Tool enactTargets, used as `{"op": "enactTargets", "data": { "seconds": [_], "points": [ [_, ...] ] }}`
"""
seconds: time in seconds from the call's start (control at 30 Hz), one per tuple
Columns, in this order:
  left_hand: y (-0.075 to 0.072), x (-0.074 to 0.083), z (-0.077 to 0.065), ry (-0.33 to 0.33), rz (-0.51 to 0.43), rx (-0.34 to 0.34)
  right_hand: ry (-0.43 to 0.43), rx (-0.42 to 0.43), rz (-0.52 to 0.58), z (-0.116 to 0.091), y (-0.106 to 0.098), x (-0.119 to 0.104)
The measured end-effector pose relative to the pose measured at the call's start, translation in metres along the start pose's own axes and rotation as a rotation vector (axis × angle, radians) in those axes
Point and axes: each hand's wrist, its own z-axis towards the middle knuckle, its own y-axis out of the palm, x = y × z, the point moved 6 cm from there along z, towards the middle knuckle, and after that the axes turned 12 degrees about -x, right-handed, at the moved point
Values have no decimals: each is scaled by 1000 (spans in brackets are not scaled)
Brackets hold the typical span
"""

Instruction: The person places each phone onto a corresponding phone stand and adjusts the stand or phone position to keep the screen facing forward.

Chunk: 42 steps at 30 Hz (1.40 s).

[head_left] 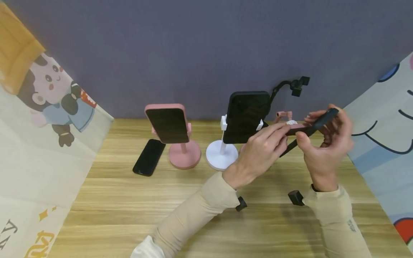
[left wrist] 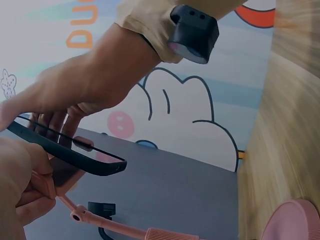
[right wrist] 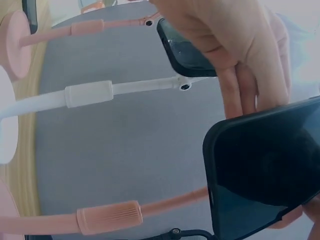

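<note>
In the head view my right hand (head_left: pixel 326 150) grips a black smartphone (head_left: pixel 319 123), tilted, with the thumb on its near side. My left hand (head_left: pixel 259 152) holds the pink clamp head of a phone stand (head_left: pixel 297 129), right beside the phone. In the left wrist view the smartphone (left wrist: pixel 75 154) lies close against the pink clamp, and its stem (left wrist: pixel 120 227) runs down to a round pink base (left wrist: pixel 292 222). The right wrist view shows the smartphone's dark screen (right wrist: pixel 265 170); the left-hand fingers (right wrist: pixel 245 90) meet its top edge. Whether the phone sits inside the clamp is hidden.
To the left, a pink stand (head_left: pixel 184 157) and a white stand (head_left: pixel 222 156) each hold a phone. Another phone (head_left: pixel 149 157) lies flat on the wooden table (head_left: pixel 129 208). A black gooseneck holder (head_left: pixel 298 86) rises behind, near the grey back wall. Printed panels flank both sides.
</note>
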Motion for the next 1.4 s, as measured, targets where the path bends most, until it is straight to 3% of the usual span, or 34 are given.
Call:
{"op": "enactTargets", "data": {
  "seconds": [0.3, 0.9, 1.4],
  "points": [
    [-1, 1, 0, 5, 23, 28, -43, 74, -115, -2, -1, 3],
    [-1, 3, 0, 22, 75, 39, -14, 148, -304, -7, -8, 19],
    [-2, 3, 0, -4, 31, 50, -16, 247, -388, -7, -2, 19]
  ]
}}
